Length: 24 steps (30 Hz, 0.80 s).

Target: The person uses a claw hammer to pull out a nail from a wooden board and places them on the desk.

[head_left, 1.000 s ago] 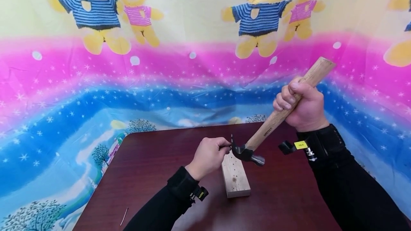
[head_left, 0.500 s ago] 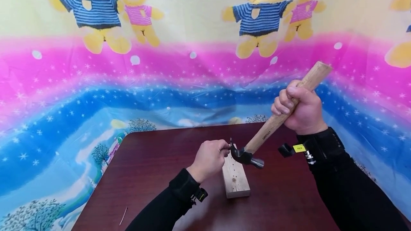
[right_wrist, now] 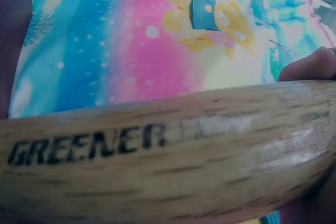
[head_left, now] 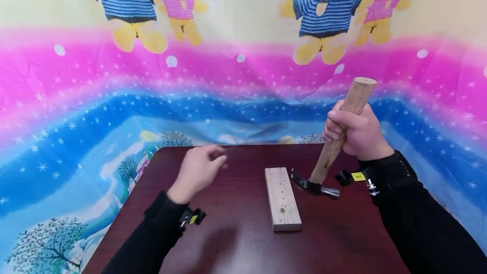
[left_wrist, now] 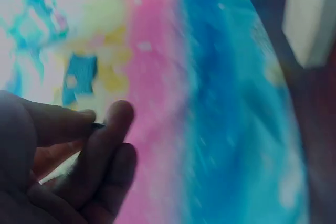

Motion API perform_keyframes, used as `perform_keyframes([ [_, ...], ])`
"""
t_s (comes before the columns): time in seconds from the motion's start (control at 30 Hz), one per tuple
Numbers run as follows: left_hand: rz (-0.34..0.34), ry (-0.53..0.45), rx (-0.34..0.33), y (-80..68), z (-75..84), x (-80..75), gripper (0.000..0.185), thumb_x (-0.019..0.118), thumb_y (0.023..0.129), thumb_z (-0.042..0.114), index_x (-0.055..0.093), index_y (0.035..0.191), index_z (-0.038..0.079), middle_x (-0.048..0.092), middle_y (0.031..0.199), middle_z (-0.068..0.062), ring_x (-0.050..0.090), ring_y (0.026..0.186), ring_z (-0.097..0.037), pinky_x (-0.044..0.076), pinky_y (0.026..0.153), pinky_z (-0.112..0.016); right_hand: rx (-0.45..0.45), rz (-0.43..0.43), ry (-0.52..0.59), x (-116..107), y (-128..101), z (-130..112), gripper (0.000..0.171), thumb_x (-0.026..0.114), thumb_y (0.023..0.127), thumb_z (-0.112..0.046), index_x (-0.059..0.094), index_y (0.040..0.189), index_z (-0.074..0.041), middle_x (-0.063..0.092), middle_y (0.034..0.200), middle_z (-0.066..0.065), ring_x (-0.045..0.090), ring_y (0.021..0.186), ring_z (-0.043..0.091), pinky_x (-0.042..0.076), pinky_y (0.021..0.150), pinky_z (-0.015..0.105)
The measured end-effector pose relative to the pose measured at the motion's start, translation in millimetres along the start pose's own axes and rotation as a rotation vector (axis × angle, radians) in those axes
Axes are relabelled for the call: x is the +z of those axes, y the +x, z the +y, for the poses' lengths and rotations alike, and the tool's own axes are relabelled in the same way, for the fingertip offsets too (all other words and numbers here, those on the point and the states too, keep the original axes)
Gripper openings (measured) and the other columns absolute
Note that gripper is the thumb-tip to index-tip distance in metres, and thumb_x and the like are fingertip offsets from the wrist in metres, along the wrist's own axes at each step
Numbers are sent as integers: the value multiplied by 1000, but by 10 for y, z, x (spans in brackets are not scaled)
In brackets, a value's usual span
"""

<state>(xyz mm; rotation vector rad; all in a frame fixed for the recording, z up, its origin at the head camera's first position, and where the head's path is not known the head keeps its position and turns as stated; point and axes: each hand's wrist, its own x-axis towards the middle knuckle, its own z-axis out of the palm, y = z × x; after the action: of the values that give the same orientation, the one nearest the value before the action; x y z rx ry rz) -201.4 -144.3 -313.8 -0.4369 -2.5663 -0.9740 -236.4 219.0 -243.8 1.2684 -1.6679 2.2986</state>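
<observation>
Meanwhile, right hand (head_left: 359, 132) grips one hammer (head_left: 335, 147) beside one wooden block (head_left: 283, 198); left hand (head_left: 198, 170) pinches one nail (left_wrist: 97, 126).

"GREENER" is printed on the hammer's wooden handle (right_wrist: 157, 161).

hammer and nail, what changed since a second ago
The left hand pulled away to the left, pinching a nail. The right hand swung the hammer off the wood block, its head now beside it. The block stayed put on the table.
</observation>
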Motion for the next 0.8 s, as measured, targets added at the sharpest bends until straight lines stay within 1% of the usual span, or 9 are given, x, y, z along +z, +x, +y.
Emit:
perform_keyframes([
  [0.1, -67, 12, -192, -265, -330, -155, 19, 67, 95, 17, 74, 111, 9, 72, 78, 7, 69, 72, -10, 51, 72, -39, -11, -28, -8, -3, -9, -49, 29, 38, 100, 7, 46, 73, 0, 38, 57, 11, 35, 47, 26, 35, 48, 42],
  [0.17, -106, 37, -287, -441, -514, -240, 16, 68, 94, 17, 74, 107, 9, 71, 78, 6, 67, 72, -12, 51, 70, -38, -19, -26, -14, -5, -17, -69, 31, 36, 100, 7, 46, 72, 0, 38, 57, 11, 35, 47, 26, 35, 48, 41],
  [0.2, -127, 54, -321, -524, -595, -275, 15, 69, 93, 16, 75, 105, 9, 70, 79, 6, 65, 71, -13, 50, 68, -38, -24, -24, -19, -7, -21, -75, 32, 35, 100, 7, 47, 72, -1, 38, 57, 11, 35, 47, 26, 36, 48, 41],
  [0.3, -195, 104, -393, -728, -794, -343, 9, 72, 91, 15, 76, 97, 9, 68, 80, 5, 60, 71, -14, 48, 64, -36, -36, -21, -14, -16, -28, -85, 33, 33, 100, 9, 47, 72, 0, 38, 57, 11, 35, 47, 26, 35, 48, 41],
  [0.43, -271, 117, -476, -919, -977, -373, 3, 73, 88, 12, 75, 86, 11, 66, 79, 3, 57, 68, -17, 45, 62, -36, -39, -35, 5, -27, -25, -69, 32, 33, 100, 10, 47, 72, 1, 38, 58, 11, 35, 48, 26, 35, 49, 42],
  [0.57, -326, 109, -550, -1072, -1109, -328, 8, 74, 86, 9, 68, 81, 11, 62, 73, -1, 54, 64, -20, 42, 61, -37, -26, -62, 45, -40, -24, -39, 32, 32, 99, 10, 48, 73, 1, 38, 58, 12, 35, 48, 26, 35, 50, 42],
  [0.6, -330, 114, -559, -1112, -1142, -306, 11, 75, 85, 9, 66, 81, 11, 60, 72, -1, 53, 63, -20, 41, 60, -37, -26, -67, 51, -43, -26, -32, 31, 32, 99, 10, 48, 74, 1, 38, 58, 12, 35, 48, 26, 35, 50, 43],
  [0.7, -335, 162, -559, -1236, -1235, -214, 22, 79, 78, 10, 57, 76, 11, 55, 68, -2, 50, 61, -20, 39, 59, -35, -39, -66, 28, -51, -37, -16, 32, 31, 99, 11, 47, 73, 0, 38, 58, 12, 36, 47, 26, 35, 49, 43],
  [0.8, -327, 214, -542, -1359, -1315, -111, 31, 82, 72, 11, 52, 69, 11, 51, 62, -2, 47, 57, -19, 38, 57, -34, -40, -60, 12, -56, -44, -5, 32, 31, 99, 11, 47, 73, 0, 39, 58, 12, 36, 47, 26, 35, 49, 42],
])
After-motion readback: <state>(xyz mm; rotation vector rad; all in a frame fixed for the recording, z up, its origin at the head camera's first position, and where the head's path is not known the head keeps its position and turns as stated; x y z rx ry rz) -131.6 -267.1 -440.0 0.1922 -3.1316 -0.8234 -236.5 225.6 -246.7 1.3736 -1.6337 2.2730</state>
